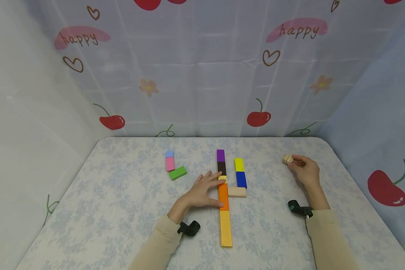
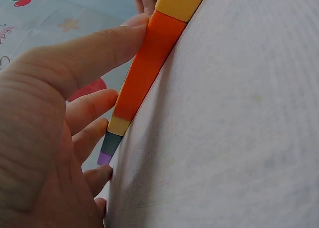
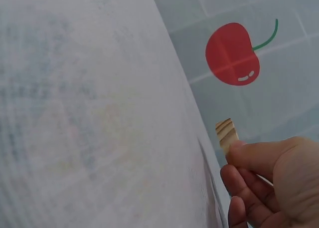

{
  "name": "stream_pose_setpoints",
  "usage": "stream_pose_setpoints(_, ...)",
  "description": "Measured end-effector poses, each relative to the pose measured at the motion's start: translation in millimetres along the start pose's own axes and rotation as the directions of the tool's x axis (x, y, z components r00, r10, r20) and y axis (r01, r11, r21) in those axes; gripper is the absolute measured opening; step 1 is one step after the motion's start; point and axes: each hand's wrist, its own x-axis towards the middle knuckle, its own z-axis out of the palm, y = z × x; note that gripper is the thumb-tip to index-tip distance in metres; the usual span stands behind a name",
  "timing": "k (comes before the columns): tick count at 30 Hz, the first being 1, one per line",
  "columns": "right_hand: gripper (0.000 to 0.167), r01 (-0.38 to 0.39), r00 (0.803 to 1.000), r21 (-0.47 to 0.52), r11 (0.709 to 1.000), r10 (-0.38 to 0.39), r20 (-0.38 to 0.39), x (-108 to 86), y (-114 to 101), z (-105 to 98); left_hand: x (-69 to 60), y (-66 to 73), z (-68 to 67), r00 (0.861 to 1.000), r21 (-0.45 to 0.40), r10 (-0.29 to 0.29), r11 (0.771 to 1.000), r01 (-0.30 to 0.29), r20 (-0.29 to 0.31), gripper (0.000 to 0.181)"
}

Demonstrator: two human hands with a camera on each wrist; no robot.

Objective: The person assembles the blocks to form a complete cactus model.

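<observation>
A column of blocks runs up the middle of the table: a long yellow-orange block [image 1: 226, 228] nearest, then an orange block [image 1: 224, 197], a small yellow block [image 1: 222, 179], a black block [image 1: 221, 168] and a purple block [image 1: 221, 155]. My left hand [image 1: 202, 190] lies along the column's left side with fingers spread. Its thumb [image 2: 119, 41] touches the orange block's edge in the left wrist view. Far to the right, my right hand [image 1: 305, 172] pinches a small wooden block with striped grain [image 3: 227, 131] between thumb and fingers.
Right of the column are a yellow block [image 1: 239, 164], a blue block [image 1: 241, 179] and a plain wooden block [image 1: 237, 192] touching the orange one. Left of it are light blue [image 1: 169, 153], pink [image 1: 170, 164] and green [image 1: 177, 173] blocks. A printed curtain [image 1: 195, 75] hangs behind the table.
</observation>
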Motion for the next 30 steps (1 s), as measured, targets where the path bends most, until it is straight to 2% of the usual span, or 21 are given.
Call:
stream_pose_setpoints(6,0.04,0.002,1.0,0.049,0.999,-0.002,0.011,-1.4,-18,-4,0.1,0.2,-0.2,1.0,-0.003,0.0,1.0,0.0,-0.001,0.079)
stream_pose_setpoints(13,0.039,0.13,0.99,0.11,0.985,-0.134,0.029,4.9,-59,2,0.1,0.6,0.1,1.0,0.0,-0.003,1.0,0.003,-0.002,0.079)
stream_pose_setpoints(21,0.037,0.209,0.963,0.192,0.959,-0.236,0.129,26.4,-117,30,-0.4,1.0,2.2,1.0,0.002,0.006,1.0,-0.006,-0.005,0.079)
stream_pose_setpoints(30,0.035,0.163,0.936,0.257,0.953,-0.232,0.266,41.5,-154,69,-0.4,-0.3,3.8,1.0,0.006,0.003,1.0,-0.003,-0.001,0.079)
